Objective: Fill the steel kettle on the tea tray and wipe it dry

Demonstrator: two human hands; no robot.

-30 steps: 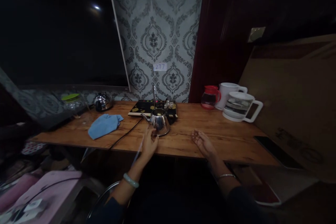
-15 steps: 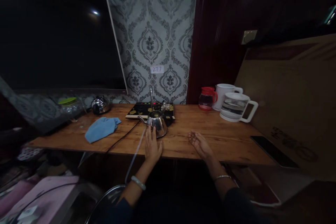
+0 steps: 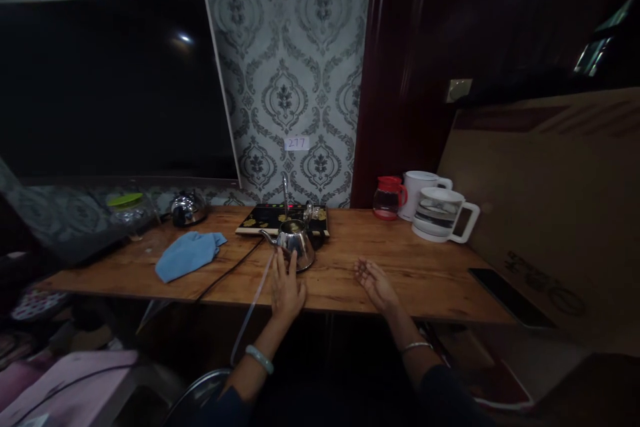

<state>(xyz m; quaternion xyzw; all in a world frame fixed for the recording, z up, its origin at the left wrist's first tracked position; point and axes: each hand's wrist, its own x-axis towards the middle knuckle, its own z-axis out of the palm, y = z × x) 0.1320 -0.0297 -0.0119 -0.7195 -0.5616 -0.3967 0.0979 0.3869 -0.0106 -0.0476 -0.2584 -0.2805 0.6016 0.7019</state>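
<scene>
A shiny metal teapot (image 3: pixel 299 250) stands uncovered on the wooden table, its spout pointing left. My left hand (image 3: pixel 287 290) is at its near side with fingers extended; whether the fingertips touch the metal I cannot tell. Some way to the right, my right hand (image 3: pixel 376 285) hovers over or rests on the table near its front edge, palm turned inward, fingers loosely curved and holding nothing. Behind the teapot is a black electric tea stove (image 3: pixel 265 217) with gold flowers and a curved metal spout (image 3: pixel 285 195) rising from it.
A blue cloth (image 3: pixel 189 255) lies to the left, with a second metal pot (image 3: pixel 187 209) and a green-lidded jar (image 3: pixel 126 210) behind it. On the right stand a red-lidded glass jug (image 3: pixel 388 199), a white kettle (image 3: pixel 419 187), a clear-sided pitcher (image 3: pixel 437 215) and a dark flat phone-like slab (image 3: pixel 510 297).
The camera view has tilted slightly, so everything sits a little lower in the picture. Both hands and the teapot keep about the same places on the table.
</scene>
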